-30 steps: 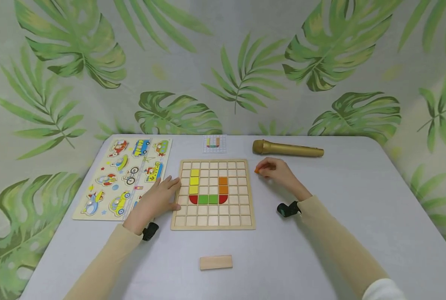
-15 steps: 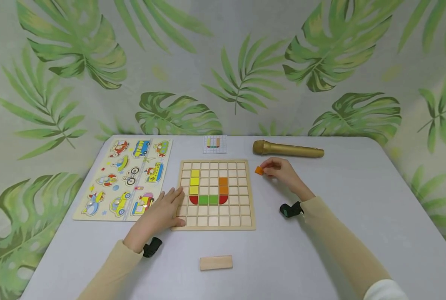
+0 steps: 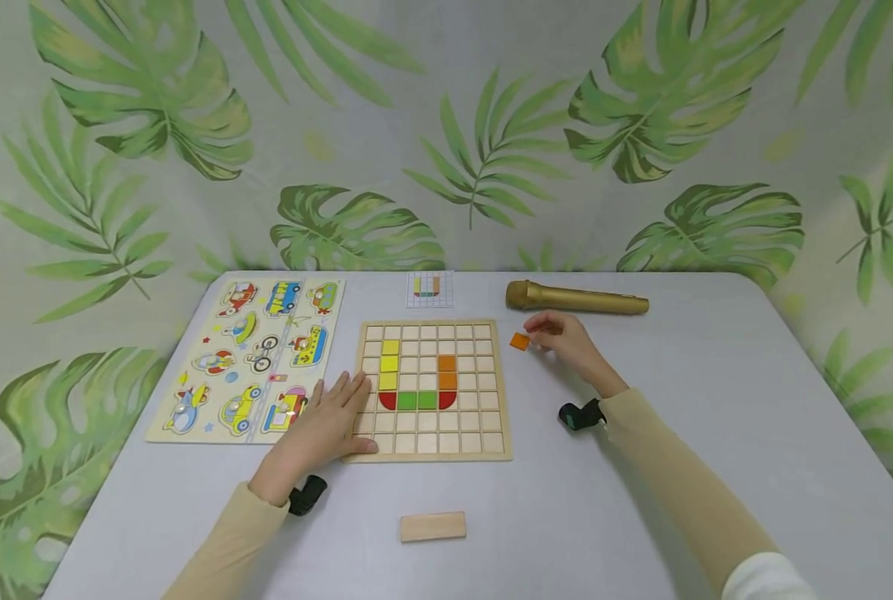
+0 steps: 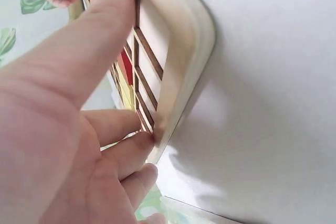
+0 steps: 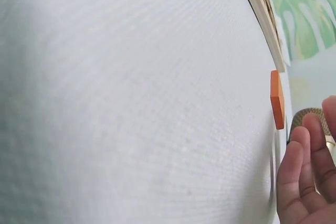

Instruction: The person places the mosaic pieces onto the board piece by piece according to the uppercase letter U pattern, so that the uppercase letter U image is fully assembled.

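Note:
Flat fingers of my left hand rest over the left edge of a wooden grid board, with the thumb near its lower left corner. Yellow tiles, green tiles, orange tiles and red rounded corner tiles form a U in the grid. Right of the board, a loose orange square tile looks flat on the table. My right hand is beside it, fingers loosely bent. The right wrist view shows the orange tile apart from the visible fingers.
A vehicle puzzle board lies at the left. Behind the grid is a small pattern card showing a similar U. A gold microphone lies at the back right, and a plain wooden block near the front.
My left hand has shifted forward over the board edge, its thumb lower toward the corner. The orange tile, earlier mostly hidden in my right fingers, now shows whole beside them.

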Action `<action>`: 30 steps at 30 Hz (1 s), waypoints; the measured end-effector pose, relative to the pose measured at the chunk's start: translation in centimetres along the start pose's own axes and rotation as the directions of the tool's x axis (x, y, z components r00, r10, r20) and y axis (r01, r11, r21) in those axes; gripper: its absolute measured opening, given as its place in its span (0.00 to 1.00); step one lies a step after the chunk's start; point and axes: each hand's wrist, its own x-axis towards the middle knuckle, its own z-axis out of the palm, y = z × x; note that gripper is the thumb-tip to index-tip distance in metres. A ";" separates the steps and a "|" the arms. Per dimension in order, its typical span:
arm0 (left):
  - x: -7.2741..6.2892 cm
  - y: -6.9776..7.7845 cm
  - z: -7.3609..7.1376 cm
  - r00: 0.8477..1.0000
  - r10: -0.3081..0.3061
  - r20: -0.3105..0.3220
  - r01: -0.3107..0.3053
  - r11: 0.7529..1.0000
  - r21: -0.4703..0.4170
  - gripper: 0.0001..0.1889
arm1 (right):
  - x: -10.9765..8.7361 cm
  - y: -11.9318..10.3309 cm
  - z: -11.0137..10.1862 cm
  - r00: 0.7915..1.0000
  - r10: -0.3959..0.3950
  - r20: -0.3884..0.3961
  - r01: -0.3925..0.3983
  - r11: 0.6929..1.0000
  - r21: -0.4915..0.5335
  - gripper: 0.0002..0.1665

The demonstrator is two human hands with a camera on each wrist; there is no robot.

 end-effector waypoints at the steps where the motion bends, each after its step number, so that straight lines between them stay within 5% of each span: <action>1: 0.2 -0.2 -0.1 1.000 -0.004 -0.002 0.004 1.000 0.001 0.50 | 0.0 0.0 0.0 1.000 0.005 0.003 -0.005 1.000 0.004 0.13; 11: 1.7 -1.7 -1.4 0.998 -0.022 0.066 0.022 1.000 0.000 0.56 | -0.2 -0.4 0.2 0.999 0.048 0.025 -0.047 0.999 -0.014 0.16; 17: 1.9 -1.7 -1.3 0.997 -0.030 0.069 0.031 0.999 -0.011 0.55 | 0.3 -0.5 0.5 1.000 0.026 0.018 -0.023 0.988 -0.152 0.17; 23: 2.1 -1.6 -1.0 0.997 -0.043 0.065 0.045 0.999 -0.018 0.55 | 1.1 -0.4 1.3 0.999 -0.039 0.034 0.049 0.941 -0.335 0.19; 30: 2.0 -1.7 -1.0 0.997 -0.047 0.065 0.049 0.999 -0.019 0.56 | 1.5 -0.7 1.6 0.997 -0.068 0.033 0.075 0.932 -0.355 0.18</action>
